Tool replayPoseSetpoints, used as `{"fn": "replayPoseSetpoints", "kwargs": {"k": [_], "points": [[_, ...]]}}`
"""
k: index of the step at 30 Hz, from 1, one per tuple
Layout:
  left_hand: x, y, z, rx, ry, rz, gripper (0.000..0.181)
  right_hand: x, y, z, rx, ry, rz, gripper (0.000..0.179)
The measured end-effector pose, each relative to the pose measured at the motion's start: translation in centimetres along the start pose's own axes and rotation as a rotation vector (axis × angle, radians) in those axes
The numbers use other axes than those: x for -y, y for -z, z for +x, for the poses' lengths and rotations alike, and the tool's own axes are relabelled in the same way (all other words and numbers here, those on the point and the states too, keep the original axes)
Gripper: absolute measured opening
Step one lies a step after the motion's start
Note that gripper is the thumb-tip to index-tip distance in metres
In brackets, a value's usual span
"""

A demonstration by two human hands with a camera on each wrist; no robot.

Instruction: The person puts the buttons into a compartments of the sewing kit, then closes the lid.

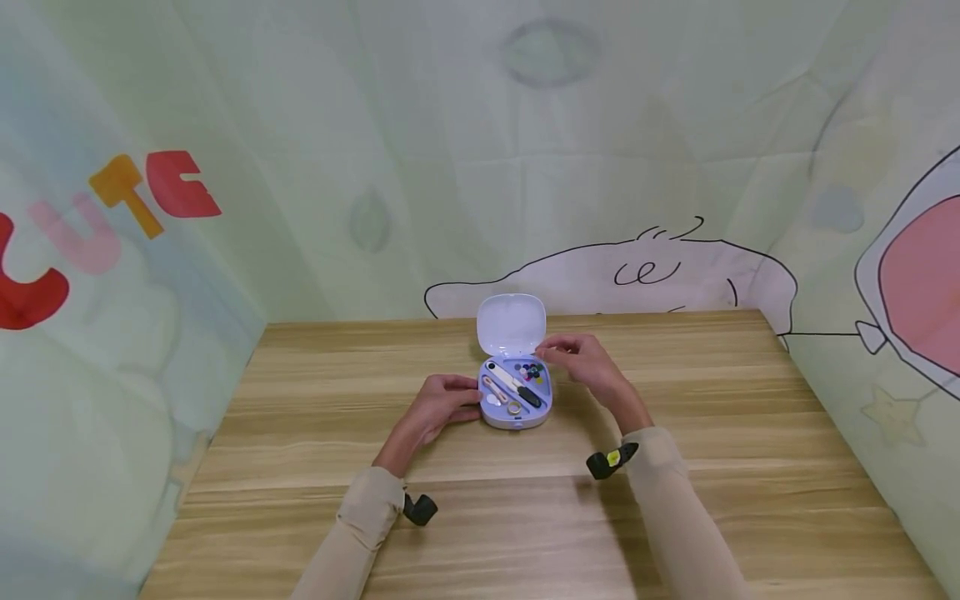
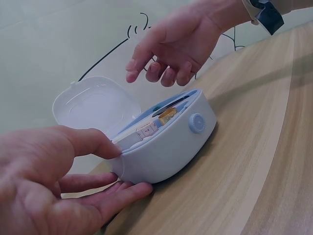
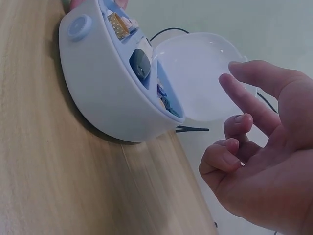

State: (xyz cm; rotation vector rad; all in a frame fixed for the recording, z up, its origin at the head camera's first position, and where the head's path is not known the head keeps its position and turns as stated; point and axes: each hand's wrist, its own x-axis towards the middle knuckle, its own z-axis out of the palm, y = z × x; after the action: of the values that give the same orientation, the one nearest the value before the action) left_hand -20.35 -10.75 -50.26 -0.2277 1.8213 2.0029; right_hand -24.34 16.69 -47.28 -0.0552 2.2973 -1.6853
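A small white-and-blue sewing box (image 1: 534,422) stands on the table with its lid (image 1: 512,325) raised at the back. My left hand (image 1: 438,404) grips its left side, thumb on the rim and the other fingers low along the wall. Beside the lid's lower right corner is my right hand (image 1: 588,362), loosely bent and holding nothing. Inside the tray lie a white tool with a black end (image 1: 529,397), a gold thimble (image 2: 167,115), a rolled tape measure (image 2: 147,130) and several small coloured pieces (image 1: 534,372). A round blue button (image 2: 197,123) sits on the front wall.
The wood-grain table (image 1: 480,533) reaches back to a printed cloth wall (image 1: 420,167) just behind the lid. More cloth hangs along both sides. Black wrist cameras are strapped at both cuffs.
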Motion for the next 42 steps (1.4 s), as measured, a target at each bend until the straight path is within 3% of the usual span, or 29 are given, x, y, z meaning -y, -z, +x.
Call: {"fn": "replayPoseSetpoints", "kwargs": {"k": [4,11,21,32,42], "points": [[0.0,0.0,0.0,0.004,-0.001,0.002,0.036,0.0,0.2,0.2,-0.018,0.012,0.071,0.033],[0.1,0.0,0.0,-0.003,-0.004,-0.003,0.034,0.1,0.5,1.1,-0.018,0.046,0.327,0.041],[0.2,0.0,0.1,0.002,-0.013,-0.016,0.034,0.4,0.5,2.3,-0.062,-0.034,0.567,0.051],[0.3,0.0,0.1,0.0,0.001,-0.018,0.032,0.6,0.0,3.6,-0.029,-0.113,0.67,0.035],[0.2,0.1,0.0,0.003,-0.012,-0.011,0.033,1.4,-0.3,3.6,-0.057,-0.123,0.614,0.031]]}}
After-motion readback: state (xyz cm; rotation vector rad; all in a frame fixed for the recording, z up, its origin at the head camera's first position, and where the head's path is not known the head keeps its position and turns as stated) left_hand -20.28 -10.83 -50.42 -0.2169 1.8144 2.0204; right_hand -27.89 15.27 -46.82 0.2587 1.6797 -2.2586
